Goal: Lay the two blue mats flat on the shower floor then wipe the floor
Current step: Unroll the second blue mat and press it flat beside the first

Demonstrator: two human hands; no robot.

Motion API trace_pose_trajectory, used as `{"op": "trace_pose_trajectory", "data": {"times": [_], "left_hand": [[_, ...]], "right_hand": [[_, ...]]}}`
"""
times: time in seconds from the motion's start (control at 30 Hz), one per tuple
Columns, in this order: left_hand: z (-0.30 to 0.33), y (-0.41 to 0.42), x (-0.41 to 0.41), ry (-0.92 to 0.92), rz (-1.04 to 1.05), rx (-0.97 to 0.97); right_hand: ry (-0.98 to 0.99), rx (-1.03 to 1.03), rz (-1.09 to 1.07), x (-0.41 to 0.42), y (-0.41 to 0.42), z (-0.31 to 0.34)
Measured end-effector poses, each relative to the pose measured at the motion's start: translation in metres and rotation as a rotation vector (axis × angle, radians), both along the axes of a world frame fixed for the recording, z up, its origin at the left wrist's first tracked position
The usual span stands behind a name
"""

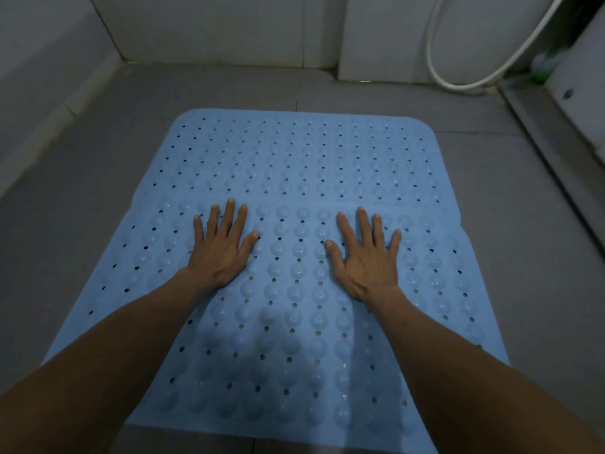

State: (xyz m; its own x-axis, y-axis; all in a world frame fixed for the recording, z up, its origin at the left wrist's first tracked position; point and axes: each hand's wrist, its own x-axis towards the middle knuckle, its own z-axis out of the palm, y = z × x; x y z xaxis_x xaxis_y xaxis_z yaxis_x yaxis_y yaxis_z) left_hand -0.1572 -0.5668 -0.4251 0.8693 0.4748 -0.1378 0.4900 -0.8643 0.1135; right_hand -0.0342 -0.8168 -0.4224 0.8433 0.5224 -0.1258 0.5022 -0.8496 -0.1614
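Both hands pressed flat on the nearer of two blue mats laid on the shower floor.

The left hand and right hand lie palm-down, fingers spread wide, each grip holding nothing, side by side on the near mat just short of its far edge. That edge overlaps the far mat, which lies straight ahead of the fingertips toward the tiled wall; the seam runs left to right, crosswise to both arms, and neither hand is clearly nearer it. Both mats are pale blue, dotted with drain holes and rounded suction-cup bumps, and look mostly flat on the grey shower floor. A white hose loops at the far right. Judging by this, smoothing remains and wiping is not yet begun.
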Motion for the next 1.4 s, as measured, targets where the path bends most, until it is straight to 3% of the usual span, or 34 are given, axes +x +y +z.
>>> {"op": "trace_pose_trajectory", "data": {"times": [0.33,1.4], "left_hand": [[0.004,-0.028,-0.049,0.031,-0.004,-0.019],[-0.004,-0.041,-0.066,0.017,0.040,0.006]], "right_hand": [[0.033,-0.017,0.000,-0.050,-0.027,0.002],[0.038,0.006,0.021,-0.061,-0.039,0.003]]}}
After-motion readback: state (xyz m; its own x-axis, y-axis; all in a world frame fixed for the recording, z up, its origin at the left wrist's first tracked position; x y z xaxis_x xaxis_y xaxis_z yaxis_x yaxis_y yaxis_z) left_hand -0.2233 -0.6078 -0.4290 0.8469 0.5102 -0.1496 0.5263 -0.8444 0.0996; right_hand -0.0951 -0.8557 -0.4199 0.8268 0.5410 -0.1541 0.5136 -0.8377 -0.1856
